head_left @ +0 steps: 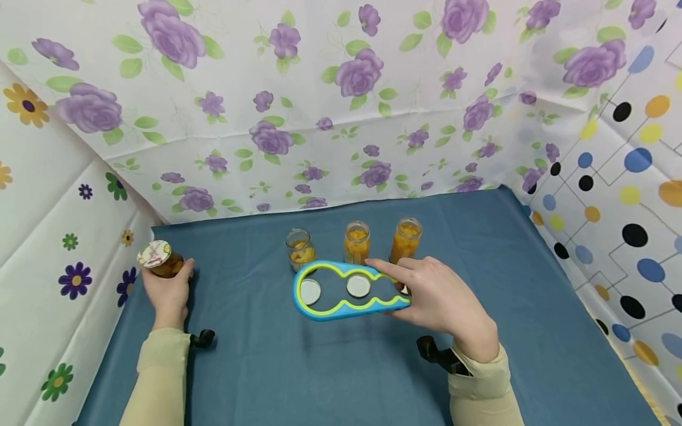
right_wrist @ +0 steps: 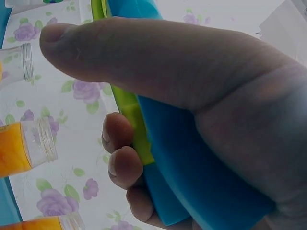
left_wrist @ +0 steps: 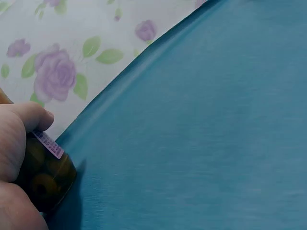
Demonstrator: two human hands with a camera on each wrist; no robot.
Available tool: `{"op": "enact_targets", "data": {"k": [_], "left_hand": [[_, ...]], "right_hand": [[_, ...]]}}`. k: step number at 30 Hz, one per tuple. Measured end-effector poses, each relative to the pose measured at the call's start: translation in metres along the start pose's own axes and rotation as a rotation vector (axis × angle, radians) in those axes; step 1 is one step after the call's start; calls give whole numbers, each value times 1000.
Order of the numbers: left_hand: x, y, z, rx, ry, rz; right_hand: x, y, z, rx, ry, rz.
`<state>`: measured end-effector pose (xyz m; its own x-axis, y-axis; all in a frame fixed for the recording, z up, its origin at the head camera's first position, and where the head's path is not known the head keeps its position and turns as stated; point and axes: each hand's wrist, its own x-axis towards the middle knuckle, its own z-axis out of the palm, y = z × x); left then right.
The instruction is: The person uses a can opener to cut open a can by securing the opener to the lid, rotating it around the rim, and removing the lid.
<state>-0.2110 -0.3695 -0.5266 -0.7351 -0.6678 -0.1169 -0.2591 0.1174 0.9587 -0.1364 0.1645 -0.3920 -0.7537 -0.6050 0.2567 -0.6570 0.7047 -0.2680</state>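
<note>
At the far left of the table my left hand (head_left: 166,299) grips a glass jar (head_left: 170,265) with dark contents and a patterned lid (head_left: 155,253). The left wrist view shows round pieces inside this jar (left_wrist: 50,179) and a pale label by the thumb. My right hand (head_left: 442,299) holds a blue and green jar opener (head_left: 341,309) by its handle, fingers wrapped round it in the right wrist view. Through and beside the opener show a left lid (head_left: 310,291), a middle lid (head_left: 358,286) and part of a third, largely hidden by the hand.
Behind the opener stand three lidless glass jars: a left jar (head_left: 300,251) with yellowish pieces, a middle jar (head_left: 356,241) and a right jar (head_left: 407,239) with orange contents. A blue cloth (head_left: 298,378) covers the table. Patterned cloth walls (head_left: 319,160) border its back and sides.
</note>
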Motion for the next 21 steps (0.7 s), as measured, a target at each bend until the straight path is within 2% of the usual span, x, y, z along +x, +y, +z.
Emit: {"op": "enact_targets", "data": {"k": [3,6,9,13,15,18,21], "left_hand": [[-12,-4,4,13,0,46],[-28,-1,11,10,-13,89],[-47,7,22,-22,-21,144],[-76,23,39,-122,-54,249],[-93,32,49,-192,-97,311],[-117,45,63,-284,-204,411],[-140,54,76,-315,-319,495]], "right_hand": [[1,-1,0,-5,-2,4],[1,-1,1,-5,-8,8],[0,0,1,-5,-3,8],[0,1,1,-4,9,7],[0,1,1,-3,12,9],[-1,2,0,-6,19,10],[-1,2,-1,-8,32,3]]}}
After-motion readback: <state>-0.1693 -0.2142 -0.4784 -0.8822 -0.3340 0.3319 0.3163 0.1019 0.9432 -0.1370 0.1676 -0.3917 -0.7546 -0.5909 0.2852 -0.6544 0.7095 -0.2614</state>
